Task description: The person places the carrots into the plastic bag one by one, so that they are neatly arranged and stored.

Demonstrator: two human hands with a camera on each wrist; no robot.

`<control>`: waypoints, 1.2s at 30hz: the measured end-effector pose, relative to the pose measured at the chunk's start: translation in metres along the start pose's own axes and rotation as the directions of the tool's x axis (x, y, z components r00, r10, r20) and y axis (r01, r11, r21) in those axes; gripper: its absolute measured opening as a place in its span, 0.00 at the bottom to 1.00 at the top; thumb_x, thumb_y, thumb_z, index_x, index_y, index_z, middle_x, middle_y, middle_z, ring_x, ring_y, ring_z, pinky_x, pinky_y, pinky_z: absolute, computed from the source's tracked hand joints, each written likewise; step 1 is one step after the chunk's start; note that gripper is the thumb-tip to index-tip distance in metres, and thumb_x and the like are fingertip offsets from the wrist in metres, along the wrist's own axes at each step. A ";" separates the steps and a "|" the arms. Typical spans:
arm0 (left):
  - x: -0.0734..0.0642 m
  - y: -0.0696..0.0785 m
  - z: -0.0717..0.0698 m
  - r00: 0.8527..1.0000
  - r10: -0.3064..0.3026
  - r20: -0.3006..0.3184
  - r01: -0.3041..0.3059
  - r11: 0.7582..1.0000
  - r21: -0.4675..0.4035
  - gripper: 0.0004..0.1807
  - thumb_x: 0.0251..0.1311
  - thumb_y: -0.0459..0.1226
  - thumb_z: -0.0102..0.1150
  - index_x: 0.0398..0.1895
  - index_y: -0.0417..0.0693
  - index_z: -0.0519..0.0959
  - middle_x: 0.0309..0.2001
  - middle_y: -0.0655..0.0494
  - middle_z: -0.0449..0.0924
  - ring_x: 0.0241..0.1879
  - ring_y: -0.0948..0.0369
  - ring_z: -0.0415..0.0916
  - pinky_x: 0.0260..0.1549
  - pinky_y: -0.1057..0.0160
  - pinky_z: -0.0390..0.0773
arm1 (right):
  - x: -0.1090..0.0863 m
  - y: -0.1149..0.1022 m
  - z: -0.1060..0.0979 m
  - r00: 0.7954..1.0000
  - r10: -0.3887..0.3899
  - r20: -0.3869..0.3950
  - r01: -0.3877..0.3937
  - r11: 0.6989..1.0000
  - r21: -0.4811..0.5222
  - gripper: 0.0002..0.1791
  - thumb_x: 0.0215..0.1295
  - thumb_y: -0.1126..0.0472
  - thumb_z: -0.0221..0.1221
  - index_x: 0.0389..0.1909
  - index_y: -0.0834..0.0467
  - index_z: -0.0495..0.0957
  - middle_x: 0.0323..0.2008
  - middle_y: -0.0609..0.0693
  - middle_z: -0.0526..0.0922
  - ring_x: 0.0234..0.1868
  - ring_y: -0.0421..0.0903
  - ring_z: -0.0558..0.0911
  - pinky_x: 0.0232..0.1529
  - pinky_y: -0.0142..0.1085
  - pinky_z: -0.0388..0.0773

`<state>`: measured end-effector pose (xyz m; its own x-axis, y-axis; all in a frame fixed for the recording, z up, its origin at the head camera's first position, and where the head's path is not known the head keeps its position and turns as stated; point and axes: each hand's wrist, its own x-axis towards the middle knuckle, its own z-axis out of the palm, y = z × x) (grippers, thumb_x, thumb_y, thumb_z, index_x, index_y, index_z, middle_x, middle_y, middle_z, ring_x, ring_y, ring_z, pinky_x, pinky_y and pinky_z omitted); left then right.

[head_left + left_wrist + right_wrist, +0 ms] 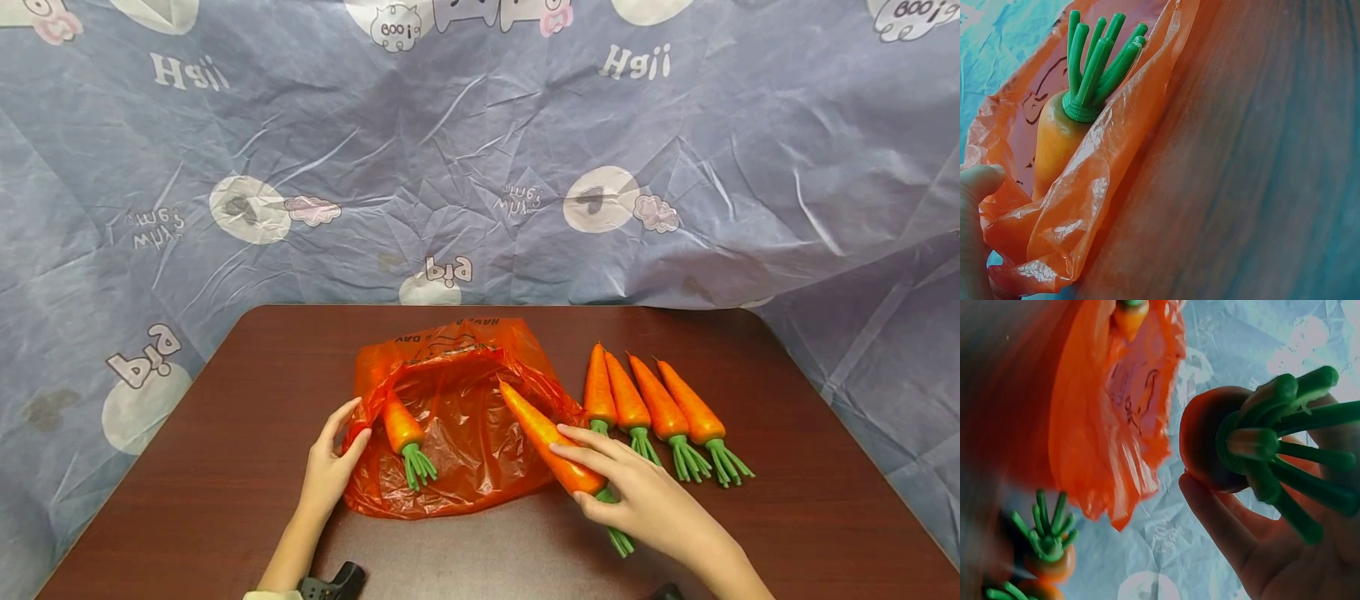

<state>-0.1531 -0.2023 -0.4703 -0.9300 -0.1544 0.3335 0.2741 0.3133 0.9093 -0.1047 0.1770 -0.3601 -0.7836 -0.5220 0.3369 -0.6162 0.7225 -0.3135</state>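
Observation:
An orange-red plastic bag lies on the table with its mouth toward me. My left hand pinches the left edge of that mouth between thumb and fingers. Just inside there, a carrot rests with its green stems pointing outward; its tip end is behind the plastic. My right hand grips another carrot near its thick end, tip angled up and left over the bag's opening. In the right wrist view this carrot's green stems stick out past the palm.
Several more carrots lie side by side to the right of the bag, stems toward me. The dark wooden table meets a wrinkled blue-grey printed cloth at the back. A black wrist device sits by the left wrist.

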 end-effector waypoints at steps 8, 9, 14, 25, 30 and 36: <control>0.000 0.005 0.000 1.000 0.000 -0.005 0.000 1.000 0.012 0.27 0.56 0.30 0.58 0.60 0.46 0.67 0.59 0.46 0.68 0.51 0.84 0.64 0.43 0.85 0.69 | 0.004 -0.006 0.012 0.998 0.014 0.068 -0.015 1.000 0.010 0.29 0.50 0.55 0.63 0.56 0.37 0.71 0.59 0.38 0.71 0.53 0.43 0.75 0.36 0.33 0.73; 0.000 0.008 0.000 1.000 0.000 -0.006 0.000 1.000 0.014 0.27 0.56 0.29 0.57 0.60 0.45 0.67 0.59 0.46 0.68 0.51 0.84 0.64 0.43 0.85 0.69 | 0.004 -0.007 0.014 0.996 0.024 0.083 -0.025 1.000 0.014 0.29 0.50 0.55 0.63 0.56 0.36 0.71 0.59 0.38 0.70 0.53 0.42 0.75 0.35 0.33 0.72; -0.001 0.015 0.000 1.000 -0.017 -0.014 0.018 1.000 0.024 0.27 0.55 0.27 0.57 0.60 0.43 0.67 0.57 0.47 0.69 0.50 0.83 0.65 0.43 0.84 0.70 | 0.010 -0.011 0.020 0.990 0.016 0.140 -0.020 0.999 0.032 0.28 0.53 0.56 0.61 0.57 0.38 0.71 0.60 0.39 0.70 0.51 0.41 0.75 0.33 0.31 0.70; -0.001 0.010 0.000 0.999 -0.023 -0.022 0.024 0.999 0.025 0.27 0.55 0.28 0.58 0.60 0.45 0.68 0.58 0.52 0.69 0.50 0.84 0.65 0.43 0.84 0.70 | 0.035 -0.020 0.041 0.971 -0.006 0.239 -0.024 0.992 0.121 0.26 0.55 0.56 0.59 0.57 0.42 0.71 0.61 0.43 0.69 0.52 0.43 0.75 0.40 0.36 0.74; -0.002 0.027 0.001 1.000 -0.019 -0.015 0.019 1.000 0.020 0.26 0.55 0.27 0.57 0.59 0.41 0.68 0.58 0.44 0.68 0.50 0.84 0.65 0.44 0.84 0.69 | 0.050 -0.024 0.057 0.959 0.000 0.282 -0.046 0.986 0.159 0.26 0.55 0.56 0.59 0.58 0.43 0.71 0.62 0.43 0.68 0.59 0.47 0.72 0.45 0.42 0.74; 0.000 0.007 0.000 1.000 -0.014 -0.010 0.014 1.000 0.024 0.27 0.55 0.30 0.58 0.61 0.47 0.67 0.60 0.47 0.68 0.51 0.84 0.64 0.44 0.85 0.68 | 0.066 -0.029 0.073 0.960 -0.008 0.278 -0.047 0.980 0.191 0.25 0.55 0.55 0.60 0.57 0.46 0.72 0.62 0.44 0.68 0.58 0.46 0.73 0.48 0.43 0.75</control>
<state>-0.1513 -0.2003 -0.4640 -0.9312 -0.1685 0.3231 0.2545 0.3339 0.9076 -0.1443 0.0881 -0.3935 -0.7700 -0.6331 0.0790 -0.5822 0.6465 -0.4931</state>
